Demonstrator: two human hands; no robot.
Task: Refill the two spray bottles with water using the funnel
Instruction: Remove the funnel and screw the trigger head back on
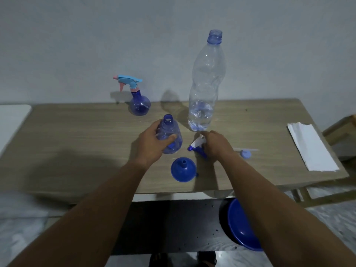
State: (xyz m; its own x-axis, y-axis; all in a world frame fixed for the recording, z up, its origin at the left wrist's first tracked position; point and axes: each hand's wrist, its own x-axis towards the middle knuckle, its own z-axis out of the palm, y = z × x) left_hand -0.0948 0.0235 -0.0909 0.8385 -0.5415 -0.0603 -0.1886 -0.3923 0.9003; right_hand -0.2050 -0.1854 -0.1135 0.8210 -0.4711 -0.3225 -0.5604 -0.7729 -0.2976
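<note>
wooden table (77, 143) | white folded paper (312, 147) at right end | blue basin (240, 226) below front edge

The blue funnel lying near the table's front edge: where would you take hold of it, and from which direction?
Probably by the narrow spout, from straight above. The blue funnel rests mouth-down on the table, so its wide rim sits flat against the wood and offers little to pinch, while the spout sticks upward, free. The right hand, busy at the sprayer head, is nearest.
</note>
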